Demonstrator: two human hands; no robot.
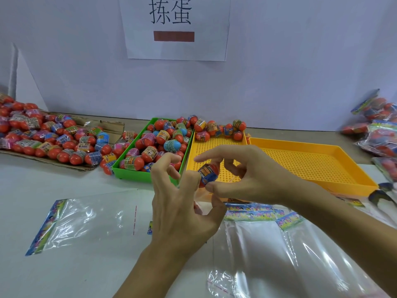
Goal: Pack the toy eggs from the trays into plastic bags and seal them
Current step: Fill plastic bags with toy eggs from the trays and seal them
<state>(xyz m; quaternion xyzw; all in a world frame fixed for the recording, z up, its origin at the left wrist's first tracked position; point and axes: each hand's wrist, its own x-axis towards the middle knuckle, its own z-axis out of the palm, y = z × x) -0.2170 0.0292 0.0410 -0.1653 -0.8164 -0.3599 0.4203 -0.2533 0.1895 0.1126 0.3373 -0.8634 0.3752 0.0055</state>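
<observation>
Red toy egg (pixel 208 174) half hidden in right hand (pixel 247 175) grip, left hand (pixel 182 207) fingers curled, contents unclear

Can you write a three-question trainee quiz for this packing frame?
1. True or false: the green tray holds toy eggs.
2. Which hand pinches the raised toy egg? A) left hand B) right hand
3. Fill in: the far-right orange tray is ____.

Key: 1 true. 2 B, with the left hand's fingers close beside the egg; whether they touch is unclear. 3 empty.
</observation>
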